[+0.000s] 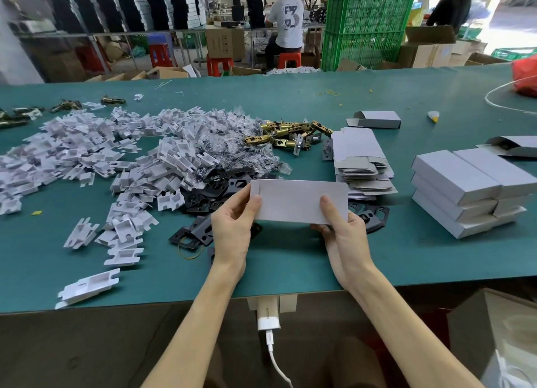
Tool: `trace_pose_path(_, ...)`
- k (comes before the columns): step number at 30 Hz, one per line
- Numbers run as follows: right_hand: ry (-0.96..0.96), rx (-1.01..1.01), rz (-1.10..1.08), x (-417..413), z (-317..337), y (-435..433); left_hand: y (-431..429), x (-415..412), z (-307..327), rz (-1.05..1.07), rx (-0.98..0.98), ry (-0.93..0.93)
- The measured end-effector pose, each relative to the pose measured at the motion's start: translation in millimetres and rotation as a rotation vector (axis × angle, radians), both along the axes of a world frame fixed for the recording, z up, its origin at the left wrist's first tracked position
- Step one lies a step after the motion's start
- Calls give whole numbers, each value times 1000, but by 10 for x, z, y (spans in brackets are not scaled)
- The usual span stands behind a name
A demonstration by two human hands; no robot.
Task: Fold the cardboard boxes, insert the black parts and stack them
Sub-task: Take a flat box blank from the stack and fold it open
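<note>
Both hands hold one flat white cardboard box [299,201] just above the bench [290,265]. The grip of the left hand [232,225] pinches its left end, thumb on the front face. The grip of the right hand [345,233] pinches its right part in the same way. Behind and under the box lie the black parts [220,188]. Flat unfolded boxes [360,158] lie in a pile farther right. Folded boxes [453,169] are stacked at the right. White plastic pieces [101,155] cover the left side.
</note>
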State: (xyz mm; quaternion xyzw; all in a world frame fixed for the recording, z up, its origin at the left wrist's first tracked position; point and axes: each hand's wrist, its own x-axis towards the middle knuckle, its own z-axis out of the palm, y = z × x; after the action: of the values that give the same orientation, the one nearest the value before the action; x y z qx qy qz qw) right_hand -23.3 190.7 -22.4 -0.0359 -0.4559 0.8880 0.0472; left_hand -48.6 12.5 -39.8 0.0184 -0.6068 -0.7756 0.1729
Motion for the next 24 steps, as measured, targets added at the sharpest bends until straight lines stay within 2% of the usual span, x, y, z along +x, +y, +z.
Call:
trace_pose_path(15,-4,-34,39,3,11,24,-12,-33,-9,27,161,-80)
trace_pose_path(24,5,-1,53,9,8,19,-16,-44,-31,27,109,-65)
